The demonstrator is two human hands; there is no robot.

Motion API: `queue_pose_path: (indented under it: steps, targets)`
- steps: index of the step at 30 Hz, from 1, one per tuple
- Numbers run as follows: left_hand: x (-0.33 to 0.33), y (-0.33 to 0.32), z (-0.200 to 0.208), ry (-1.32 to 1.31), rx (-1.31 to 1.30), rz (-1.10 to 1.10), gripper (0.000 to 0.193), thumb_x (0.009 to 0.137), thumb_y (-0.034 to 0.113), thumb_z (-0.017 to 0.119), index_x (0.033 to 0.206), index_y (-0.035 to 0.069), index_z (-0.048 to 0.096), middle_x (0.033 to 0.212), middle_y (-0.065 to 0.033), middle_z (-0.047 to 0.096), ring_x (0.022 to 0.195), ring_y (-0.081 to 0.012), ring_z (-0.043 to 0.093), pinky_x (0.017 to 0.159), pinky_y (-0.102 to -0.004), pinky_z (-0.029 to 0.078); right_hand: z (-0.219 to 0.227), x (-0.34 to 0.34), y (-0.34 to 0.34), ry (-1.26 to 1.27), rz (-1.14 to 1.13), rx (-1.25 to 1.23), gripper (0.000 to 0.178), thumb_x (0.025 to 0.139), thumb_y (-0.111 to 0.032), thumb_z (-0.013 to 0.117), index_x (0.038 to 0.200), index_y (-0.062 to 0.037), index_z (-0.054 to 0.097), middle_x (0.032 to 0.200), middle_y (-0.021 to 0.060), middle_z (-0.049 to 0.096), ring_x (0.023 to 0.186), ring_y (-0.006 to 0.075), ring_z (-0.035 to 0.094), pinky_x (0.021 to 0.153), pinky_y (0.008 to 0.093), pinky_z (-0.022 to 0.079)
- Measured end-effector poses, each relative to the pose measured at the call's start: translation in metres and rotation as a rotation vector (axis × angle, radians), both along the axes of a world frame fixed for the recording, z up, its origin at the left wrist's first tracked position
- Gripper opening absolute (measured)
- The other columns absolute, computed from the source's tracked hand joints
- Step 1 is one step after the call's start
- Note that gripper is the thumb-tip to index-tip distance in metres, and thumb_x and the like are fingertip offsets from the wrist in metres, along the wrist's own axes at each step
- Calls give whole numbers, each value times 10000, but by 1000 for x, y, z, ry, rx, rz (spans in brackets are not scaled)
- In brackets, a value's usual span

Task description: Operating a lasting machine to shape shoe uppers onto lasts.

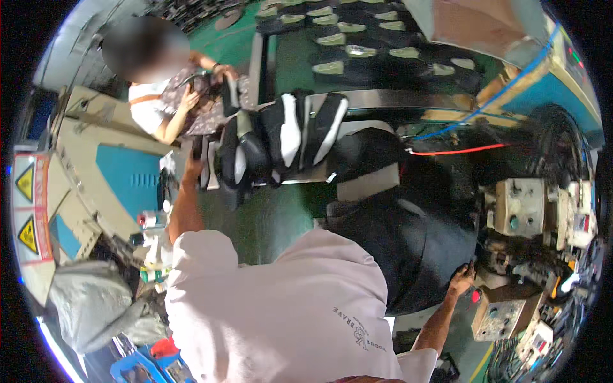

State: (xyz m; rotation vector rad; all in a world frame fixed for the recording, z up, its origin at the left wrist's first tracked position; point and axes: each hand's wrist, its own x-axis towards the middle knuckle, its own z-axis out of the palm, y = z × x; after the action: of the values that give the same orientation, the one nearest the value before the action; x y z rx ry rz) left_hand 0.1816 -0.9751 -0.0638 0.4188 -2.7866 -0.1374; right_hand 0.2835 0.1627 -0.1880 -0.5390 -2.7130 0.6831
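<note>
My left hand reaches to the left end of a row of black and white shoe uppers. It is beside the dark upper at that end. Its fingers are dark and blurred, so their grip does not show. At the right, my right hand has its fingers curled at the edge of a large black sheet-like surface, next to a machine. What the fingers close on, if anything, is too small to make out. Some uppers stand side by side on a narrow light shelf; one has a greenish-grey part.
Across the shelf stands a person with both hands near a dark item. Behind, a rack carries several dark uppers with pale green insides. Machine boxes line the right; a beige and blue cabinet and grey bag are left.
</note>
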Motion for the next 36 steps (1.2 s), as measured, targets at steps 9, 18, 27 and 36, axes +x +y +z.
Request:
queue_pose_path:
  steps: [9, 18, 27, 36]
  targets:
    - [-148, 56, 10, -4, -19, -386, 421, 1042, 175, 632, 1424, -2, 637, 1249, -180, 754, 1090, -304, 720, 945, -424, 589, 52, 32, -53, -93, -361, 158, 439, 912, -182, 714, 1330, -48, 709, 1421, 204, 671, 1353, 400, 605, 1170, 489, 477]
    - [-325, 648, 77, -180, 996, -1035, 358, 1093, 6, 509, 1415, -79, 639, 1339, -204, 706, 1224, -287, 688, 1105, -412, 543, 115, 112, -160, 173, -800, -96, 421, 916, -35, 663, 1336, -12, 680, 1402, 203, 662, 1300, 429, 603, 1146, 499, 478]
    - [-16, 940, 139, -1073, 948, -2127, 253, 1105, -23, 527, 1296, -50, 691, 1203, -144, 727, 1117, -241, 724, 1026, -383, 586, 86, 459, -493, -60, -2220, 91, 410, 931, -135, 649, 1313, -16, 735, 1276, 237, 742, 1192, 403, 705, 1075, 463, 534]
    - [0, 921, 82, -1147, 477, -2316, 256, 1076, -47, 540, 1283, -35, 689, 1198, -148, 708, 1111, -253, 718, 988, -351, 571, 59, 509, -750, -858, -2380, -628, 950, 883, -316, 810, 1689, -156, 335, 1653, 280, 431, 1521, 448, 442, 1234, 476, 430]
